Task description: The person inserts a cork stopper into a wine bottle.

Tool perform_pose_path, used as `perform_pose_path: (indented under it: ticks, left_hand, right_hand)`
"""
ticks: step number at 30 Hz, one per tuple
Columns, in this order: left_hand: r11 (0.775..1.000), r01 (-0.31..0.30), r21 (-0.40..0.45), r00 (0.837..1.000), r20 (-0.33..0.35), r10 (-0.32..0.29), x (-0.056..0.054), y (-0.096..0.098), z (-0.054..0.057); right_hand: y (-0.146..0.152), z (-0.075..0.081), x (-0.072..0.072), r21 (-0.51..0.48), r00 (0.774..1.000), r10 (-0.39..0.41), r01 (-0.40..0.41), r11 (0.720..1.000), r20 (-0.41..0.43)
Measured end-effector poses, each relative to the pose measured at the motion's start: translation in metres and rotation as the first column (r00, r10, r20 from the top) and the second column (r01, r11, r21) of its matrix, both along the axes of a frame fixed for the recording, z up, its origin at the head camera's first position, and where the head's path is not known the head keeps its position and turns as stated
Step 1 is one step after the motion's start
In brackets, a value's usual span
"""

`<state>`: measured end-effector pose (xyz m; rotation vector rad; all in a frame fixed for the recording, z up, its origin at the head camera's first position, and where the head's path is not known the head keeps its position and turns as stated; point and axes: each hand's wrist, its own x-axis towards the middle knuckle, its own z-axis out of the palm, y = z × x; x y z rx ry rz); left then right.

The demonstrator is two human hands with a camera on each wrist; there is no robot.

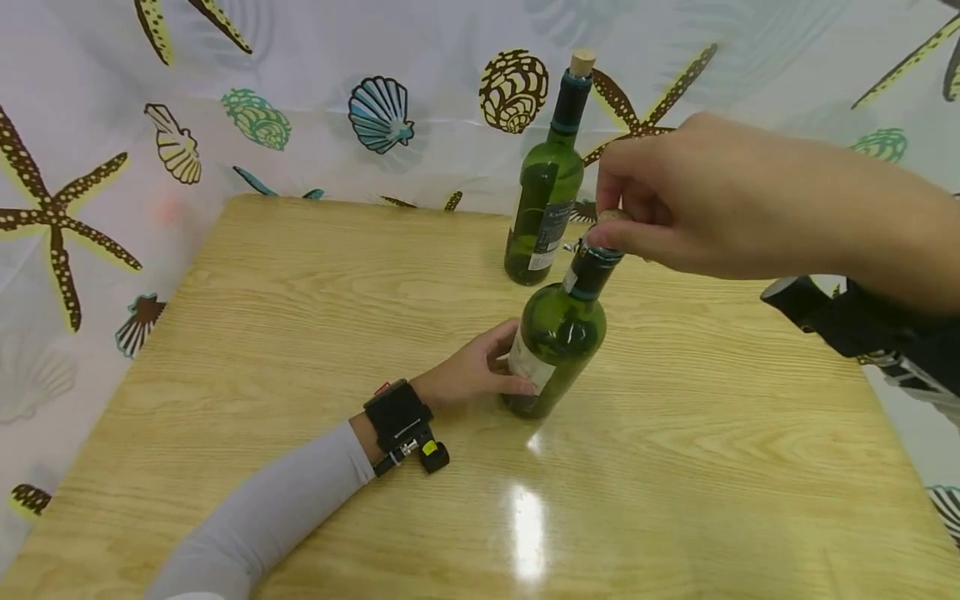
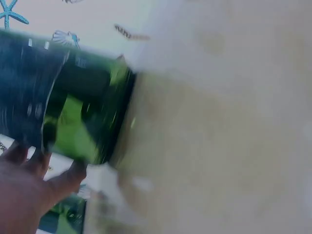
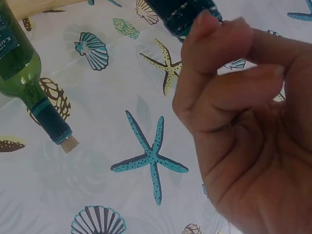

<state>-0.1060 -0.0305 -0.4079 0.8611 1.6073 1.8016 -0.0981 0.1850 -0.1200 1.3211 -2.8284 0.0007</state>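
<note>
A green glass wine bottle [image 1: 562, 325] with a pale label stands on the table, its neck leaning toward the right in the head view. My left hand [image 1: 480, 367] grips its lower body from the left, thumb across the label. At the mouth, my right hand [image 1: 697, 200] pinches a cork [image 1: 613, 215] between thumb and index finger. Most of the cork is hidden by the fingers. In the right wrist view, the dark neck wrap [image 3: 187, 14] shows just past the fingertips. The left wrist view is blurred; the bottle's base [image 2: 92, 107] shows there beside the fingers [image 2: 68, 180].
Behind the held bottle, close to the table's back edge, stands a second green wine bottle [image 1: 540, 183] with a cork [image 1: 582, 60] protruding from its mouth. The wooden table [image 1: 337, 292] is backed by a white cloth [image 1: 315, 50] printed with shells and starfish.
</note>
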Motion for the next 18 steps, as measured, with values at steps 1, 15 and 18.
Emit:
perform_pose_path:
  ticks: [1, 15, 18]
  left_hand:
    - [1.0, 0.02, -0.008, 1.0, -0.006, -0.02, -0.003, 0.0, 0.001]
    - [0.997, 0.037, -0.071, 0.997, -0.07, -0.042, -0.007, 0.004, 0.002]
    - [0.998, 0.006, -0.057, 0.996, -0.083, -0.011, -0.004, 0.005, 0.001]
  right_hand:
    - [0.001, 0.001, 0.0, 0.017, 1.0, -0.006, 0.006, 1.0, 0.019]
    - [0.01, -0.009, -0.008, -0.113, 0.999, 0.046, -0.045, 0.993, 0.01]
    - [0.008, -0.01, -0.005, -0.111, 1.0, 0.007, -0.008, 0.994, -0.011]
